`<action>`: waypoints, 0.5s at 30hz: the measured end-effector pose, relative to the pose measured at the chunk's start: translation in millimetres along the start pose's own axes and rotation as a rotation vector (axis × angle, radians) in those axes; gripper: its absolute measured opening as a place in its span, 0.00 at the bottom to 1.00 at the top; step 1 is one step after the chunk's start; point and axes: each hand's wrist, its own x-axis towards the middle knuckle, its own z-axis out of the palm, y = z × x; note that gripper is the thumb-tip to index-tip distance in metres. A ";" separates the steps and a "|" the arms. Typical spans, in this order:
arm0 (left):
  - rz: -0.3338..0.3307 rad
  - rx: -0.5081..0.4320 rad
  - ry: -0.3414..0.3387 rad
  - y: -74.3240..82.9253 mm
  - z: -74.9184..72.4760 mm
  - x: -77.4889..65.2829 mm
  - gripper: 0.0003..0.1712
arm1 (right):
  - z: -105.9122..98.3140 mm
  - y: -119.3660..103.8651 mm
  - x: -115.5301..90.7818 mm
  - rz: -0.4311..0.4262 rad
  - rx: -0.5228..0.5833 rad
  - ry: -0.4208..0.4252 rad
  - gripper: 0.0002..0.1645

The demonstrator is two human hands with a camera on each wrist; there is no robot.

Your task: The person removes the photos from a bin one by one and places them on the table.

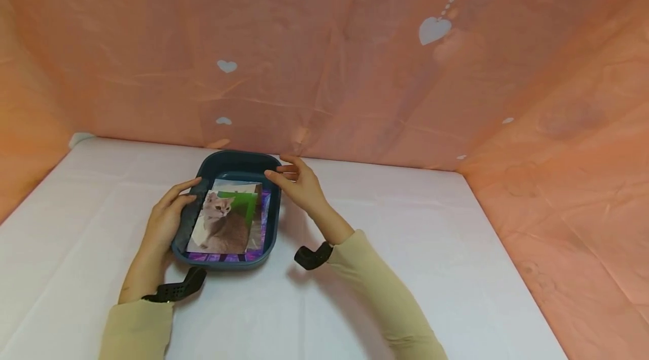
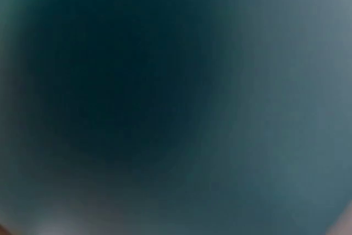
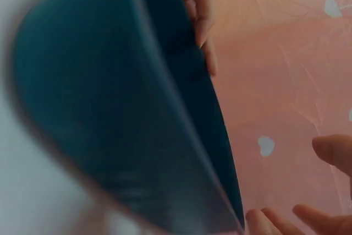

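Note:
A dark teal plastic basin (image 1: 235,160) is left of centre on the white table. Inside lies a stack of pictures, topped by a cat photo (image 1: 225,225) with a green patch; the edge of a purple sheet (image 1: 265,225) shows beneath it. My left hand (image 1: 164,216) holds the basin's left rim, its fingertips at the edge. At the far right corner is my right hand (image 1: 301,185), fingers spread and thumb near the rim; whether it touches the basin I cannot tell. Dark teal blur fills the left wrist view.
Black wrist devices (image 1: 174,289) sit on both forearms. White cloth (image 1: 405,253) covers the table. An orange sheet with white hearts (image 1: 324,56) hangs close behind the basin and along both sides.

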 end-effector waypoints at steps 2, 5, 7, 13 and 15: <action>0.008 0.031 0.013 0.6 1.5 -0.9 0.23 | 4.3 -4.3 1.8 0.046 0.075 -0.029 0.33; -0.002 0.019 0.024 1.1 3.3 -2.0 0.22 | 10.1 -10.4 4.8 0.130 0.217 -0.060 0.32; -0.007 0.040 0.035 0.7 4.5 -3.0 0.23 | 13.4 -13.3 6.7 0.186 0.304 -0.069 0.32; -0.056 0.004 0.036 0.2 8.9 -5.1 0.23 | 21.9 -14.0 14.6 0.300 0.340 -0.116 0.30; -0.055 -0.024 0.039 0.6 10.9 -4.4 0.23 | 24.4 -14.6 18.0 0.314 0.278 -0.153 0.28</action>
